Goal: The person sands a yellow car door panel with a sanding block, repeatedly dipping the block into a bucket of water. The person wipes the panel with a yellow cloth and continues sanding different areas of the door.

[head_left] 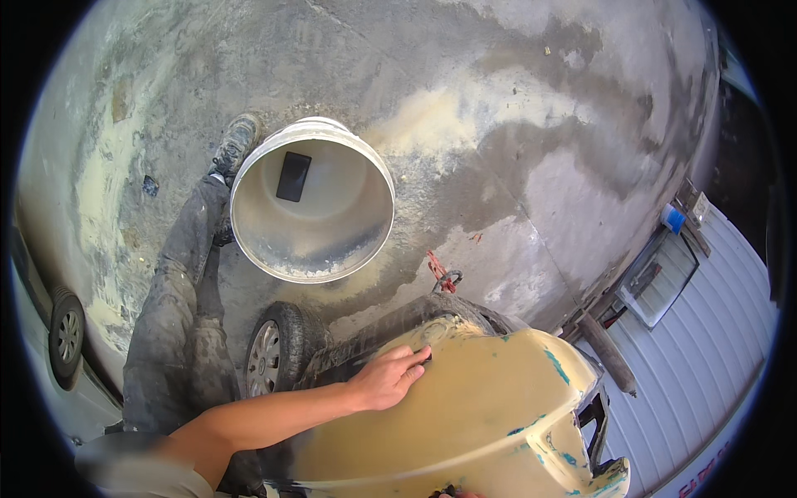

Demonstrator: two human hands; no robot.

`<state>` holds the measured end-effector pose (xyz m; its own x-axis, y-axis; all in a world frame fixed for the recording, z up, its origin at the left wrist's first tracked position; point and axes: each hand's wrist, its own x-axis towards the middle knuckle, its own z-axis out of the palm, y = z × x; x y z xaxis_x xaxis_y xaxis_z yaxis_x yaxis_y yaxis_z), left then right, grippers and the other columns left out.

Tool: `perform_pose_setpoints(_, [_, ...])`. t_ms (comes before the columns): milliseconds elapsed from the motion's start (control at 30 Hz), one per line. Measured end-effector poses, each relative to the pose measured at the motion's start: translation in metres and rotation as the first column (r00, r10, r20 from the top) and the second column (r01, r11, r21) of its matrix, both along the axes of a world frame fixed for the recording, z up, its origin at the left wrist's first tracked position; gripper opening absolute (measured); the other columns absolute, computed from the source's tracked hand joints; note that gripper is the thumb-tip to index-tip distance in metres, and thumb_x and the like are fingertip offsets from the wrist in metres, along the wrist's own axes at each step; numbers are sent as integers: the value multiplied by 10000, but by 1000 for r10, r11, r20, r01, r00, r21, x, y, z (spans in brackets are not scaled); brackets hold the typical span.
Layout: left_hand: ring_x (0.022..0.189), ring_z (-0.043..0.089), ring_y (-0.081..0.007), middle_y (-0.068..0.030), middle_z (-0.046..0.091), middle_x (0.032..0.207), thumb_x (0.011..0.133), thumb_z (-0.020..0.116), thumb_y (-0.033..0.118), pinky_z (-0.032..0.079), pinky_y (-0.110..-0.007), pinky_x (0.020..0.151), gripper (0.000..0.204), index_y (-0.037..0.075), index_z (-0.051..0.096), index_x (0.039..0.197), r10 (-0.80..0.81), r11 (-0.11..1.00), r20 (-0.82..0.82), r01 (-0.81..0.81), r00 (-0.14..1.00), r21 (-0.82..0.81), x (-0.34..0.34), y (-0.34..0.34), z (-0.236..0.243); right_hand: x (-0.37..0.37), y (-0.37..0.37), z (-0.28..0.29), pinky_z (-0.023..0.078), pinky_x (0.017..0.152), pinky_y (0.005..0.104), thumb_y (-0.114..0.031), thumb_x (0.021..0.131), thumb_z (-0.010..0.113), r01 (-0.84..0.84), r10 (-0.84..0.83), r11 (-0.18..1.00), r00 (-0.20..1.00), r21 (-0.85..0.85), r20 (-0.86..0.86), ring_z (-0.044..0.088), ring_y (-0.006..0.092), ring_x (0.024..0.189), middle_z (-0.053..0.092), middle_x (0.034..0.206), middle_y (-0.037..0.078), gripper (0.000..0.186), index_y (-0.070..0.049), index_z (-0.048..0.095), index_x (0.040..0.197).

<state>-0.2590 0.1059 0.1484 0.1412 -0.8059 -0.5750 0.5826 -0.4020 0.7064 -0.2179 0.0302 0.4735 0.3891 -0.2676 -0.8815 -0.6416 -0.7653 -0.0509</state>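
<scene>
My left hand (386,378) reaches across a yellow-beige car body panel (490,386) with patches of teal, fingers closed over a small dark object near its upper edge. My right hand (461,494) barely shows at the lower edge, on the panel beside something dark that I cannot make out. A wheel (278,349) with a silver hubcap sits left of the panel, and a dark, scuffed edge (440,307) runs along the panel's top.
A white bucket (349,232) with a black rectangular object (293,176) inside stands beside my leg (174,315). A red tool (444,274) lies beyond the panel. Another car's wheel (66,336) is at left; a ribbed white panel (697,340) and framed glass (656,274) are at right.
</scene>
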Motion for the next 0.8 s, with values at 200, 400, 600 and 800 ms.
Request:
perform_pose_setpoints(200, [832,561,-292,-136,554,946,1030,510,181,479,-367,800,391,-1,539,1374,68,996,97,-63,993,-57,-1,-1,-4,-2,1,-1,469,926,485,-146,755,735,-15,14,1000,1000,-20,-13,577,403,1087,561,1244,212,590,-42,557,1308])
perform_pose_setpoints(400, [836,554,-295,-129,549,910,1006,547,143,475,-366,779,357,-4,585,1329,141,988,130,-132,981,-76,-6,4,-5,-2,1,1,468,930,482,-139,750,730,-16,16,1000,1000,-14,-7,576,397,1095,563,1245,208,598,-51,552,1314])
perform_pose_setpoints(600, [930,548,-284,-120,559,998,976,583,135,456,-389,857,345,24,620,1301,106,993,200,-92,974,-78,-15,15,-5,-5,1,3,464,945,469,-120,739,726,-29,27,999,997,-37,-72,568,388,1124,562,1248,203,604,-44,548,1312])
perform_pose_setpoints(800, [1214,473,-305,-95,545,1270,963,588,173,377,-435,1053,355,59,652,1293,207,978,322,-183,924,-102,-17,7,-6,-2,1,3,458,954,471,-119,725,739,4,-4,1000,1000,-22,8,560,391,1130,554,1243,204,632,-45,538,1320])
